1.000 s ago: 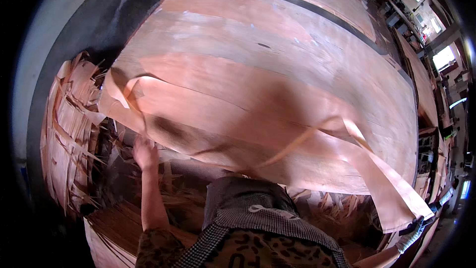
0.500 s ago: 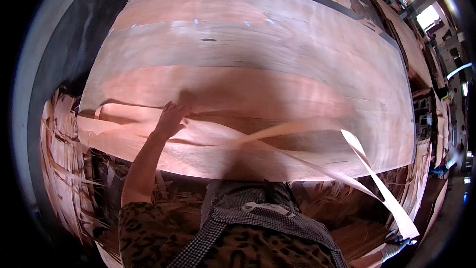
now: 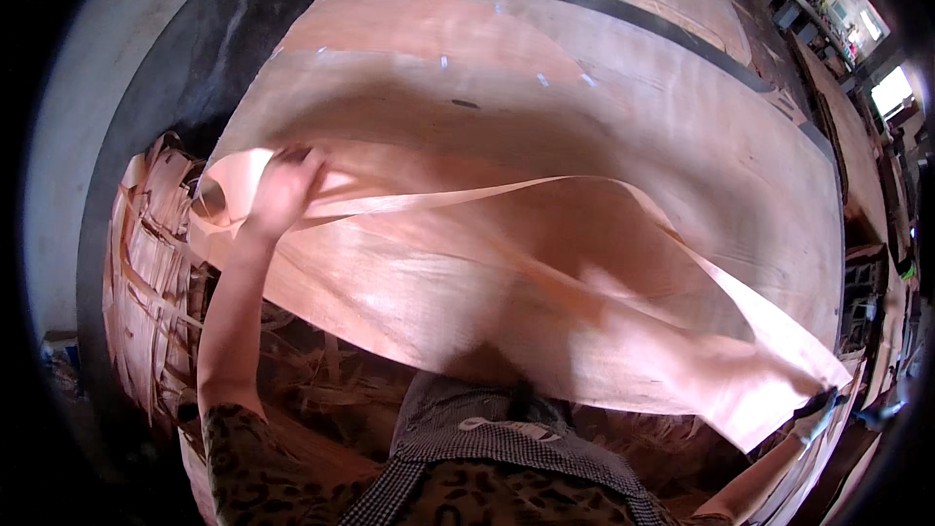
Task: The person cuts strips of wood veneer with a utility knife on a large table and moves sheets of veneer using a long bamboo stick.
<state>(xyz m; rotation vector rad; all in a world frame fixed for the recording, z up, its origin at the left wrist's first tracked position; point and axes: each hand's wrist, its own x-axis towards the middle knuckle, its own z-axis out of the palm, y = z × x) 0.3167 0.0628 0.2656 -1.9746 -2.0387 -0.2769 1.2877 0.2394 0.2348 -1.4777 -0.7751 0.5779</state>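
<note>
A long, thin, pale-orange sheet of wood veneer [image 3: 390,268] stretches between my two hands, bowed and twisted above a flat veneered panel [image 3: 380,88]. My left hand [image 3: 292,180] grips the veneer near its left end, where it curls into a loop; the fingers are slightly blurred. At the far lower right, my right hand [image 3: 820,407], in something dark with a light cuff, is closed on the sheet's other end. Between the hands one edge lifts into a raised arch, and the part near my right hand is smeared by motion.
Bundles of torn veneer strips [image 3: 151,244] stand left of the panel, and scraps [image 3: 321,360] lie below its front edge. A dark strip [image 3: 584,5] separates this panel from another sheet beyond. More stacked boards [image 3: 838,127] line the right side.
My left hand has moved left and away from me with the veneer. My right hand has risen into clearer view, and the twisted strips have spread into a wider sheet.
</note>
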